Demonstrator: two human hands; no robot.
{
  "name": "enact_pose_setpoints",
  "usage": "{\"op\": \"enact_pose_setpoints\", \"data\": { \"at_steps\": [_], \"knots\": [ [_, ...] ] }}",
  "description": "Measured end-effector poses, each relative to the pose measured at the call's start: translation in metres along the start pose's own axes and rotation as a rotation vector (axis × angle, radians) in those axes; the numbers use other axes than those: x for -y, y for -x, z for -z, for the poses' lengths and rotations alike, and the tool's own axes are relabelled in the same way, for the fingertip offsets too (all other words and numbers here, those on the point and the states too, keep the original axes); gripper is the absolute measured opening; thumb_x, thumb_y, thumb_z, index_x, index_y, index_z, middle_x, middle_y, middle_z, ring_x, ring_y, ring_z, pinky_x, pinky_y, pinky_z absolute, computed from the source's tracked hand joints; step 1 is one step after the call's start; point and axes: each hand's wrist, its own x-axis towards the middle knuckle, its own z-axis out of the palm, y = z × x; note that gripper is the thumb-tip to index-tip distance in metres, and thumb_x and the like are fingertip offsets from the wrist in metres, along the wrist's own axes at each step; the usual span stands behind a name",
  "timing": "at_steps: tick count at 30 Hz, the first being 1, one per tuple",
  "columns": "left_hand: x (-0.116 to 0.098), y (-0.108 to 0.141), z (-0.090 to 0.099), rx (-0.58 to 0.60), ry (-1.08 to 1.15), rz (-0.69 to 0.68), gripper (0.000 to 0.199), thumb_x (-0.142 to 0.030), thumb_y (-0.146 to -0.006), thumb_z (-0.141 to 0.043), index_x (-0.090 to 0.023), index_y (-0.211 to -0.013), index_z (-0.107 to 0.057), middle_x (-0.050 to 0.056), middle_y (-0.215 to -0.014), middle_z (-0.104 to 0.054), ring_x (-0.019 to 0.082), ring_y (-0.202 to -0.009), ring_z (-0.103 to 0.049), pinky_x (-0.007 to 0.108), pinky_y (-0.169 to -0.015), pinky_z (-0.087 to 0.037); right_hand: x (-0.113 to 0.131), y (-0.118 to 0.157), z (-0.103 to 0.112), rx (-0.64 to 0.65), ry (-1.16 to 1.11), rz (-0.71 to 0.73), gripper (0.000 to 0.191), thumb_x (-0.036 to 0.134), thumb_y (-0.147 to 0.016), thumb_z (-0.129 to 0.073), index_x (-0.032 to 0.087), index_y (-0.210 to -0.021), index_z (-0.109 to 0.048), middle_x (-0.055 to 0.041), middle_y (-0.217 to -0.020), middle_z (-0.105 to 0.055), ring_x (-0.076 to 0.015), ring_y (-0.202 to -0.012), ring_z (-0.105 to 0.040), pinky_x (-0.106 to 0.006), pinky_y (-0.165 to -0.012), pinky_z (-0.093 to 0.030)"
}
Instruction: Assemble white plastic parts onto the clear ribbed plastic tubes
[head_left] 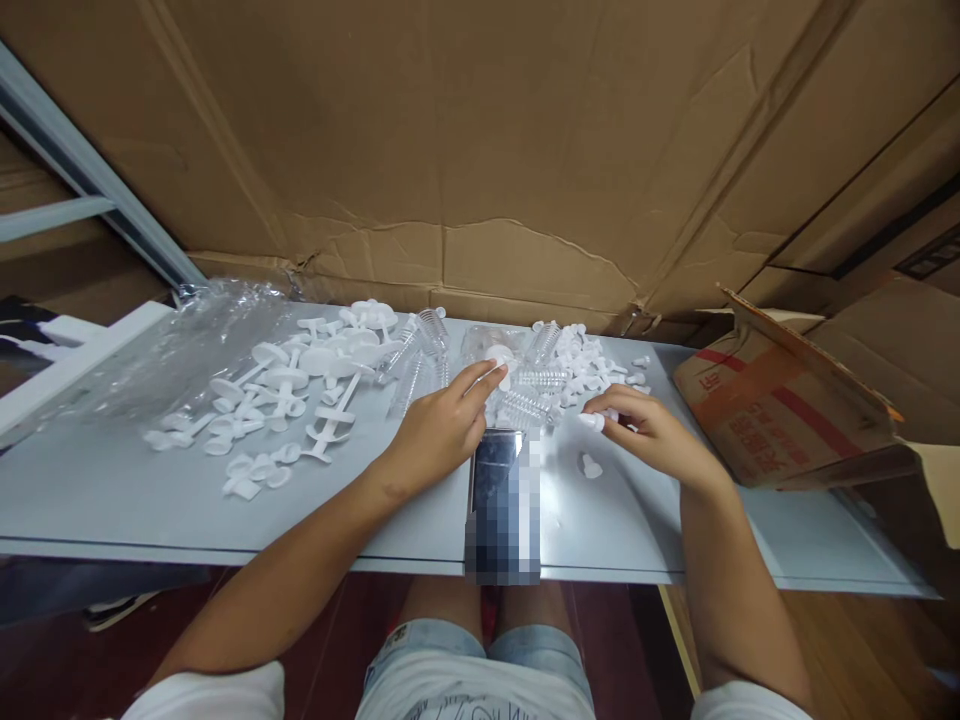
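My left hand rests on the grey table with its fingertips stretched toward a small white cap beside clear ribbed plastic tubes. My right hand pinches a small white cap between thumb and fingers. Another white cap lies on the table just left of that hand. A heap of small white caps lies behind both hands.
White plunger-like parts are spread at the left beside a clear plastic bag. A phone lies between my hands near the front edge. An open cardboard box stands at the right; cardboard sheets form the back wall.
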Motion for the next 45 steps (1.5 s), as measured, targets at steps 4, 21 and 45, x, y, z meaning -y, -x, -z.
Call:
{"op": "enact_pose_setpoints", "data": {
  "at_steps": [4, 21, 45],
  "knots": [
    [0.0, -0.001, 0.0, -0.012, 0.071, 0.003, 0.053, -0.007, -0.084, -0.04, -0.019, -0.136, -0.038, 0.008, -0.14, -0.047, 0.022, -0.114, -0.057, 0.035, -0.083, -0.055, 0.037, -0.007, -0.013, 0.096, -0.171, 0.112, 0.017, 0.023, -0.088, -0.048, 0.019, -0.091, -0.065, -0.0053, -0.087, -0.065, -0.014, -0.077, -0.058, -0.026, -0.068, -0.046],
    [0.0, -0.005, 0.002, -0.047, 0.348, 0.091, 0.059, -0.008, -0.082, -0.043, -0.021, -0.139, -0.037, 0.01, -0.142, -0.043, 0.021, -0.117, -0.054, 0.034, -0.092, -0.051, 0.112, -0.069, -0.053, 0.074, 0.797, -0.11, 0.028, 0.005, -0.085, -0.04, 0.008, -0.097, -0.065, -0.0204, -0.093, -0.062, -0.0269, -0.074, -0.069, -0.028, -0.053, -0.043],
    [-0.001, -0.004, 0.002, -0.072, 0.409, 0.121, 0.058, -0.011, -0.084, -0.045, -0.027, -0.139, -0.035, 0.009, -0.137, -0.045, 0.007, -0.069, -0.057, 0.027, -0.077, -0.052, 0.099, -0.066, -0.05, -0.064, 0.422, -0.112, 0.019, 0.03, -0.09, -0.049, 0.019, -0.104, -0.056, -0.0054, -0.089, -0.072, -0.02, -0.073, -0.066, -0.025, -0.054, -0.031]
  ]
}}
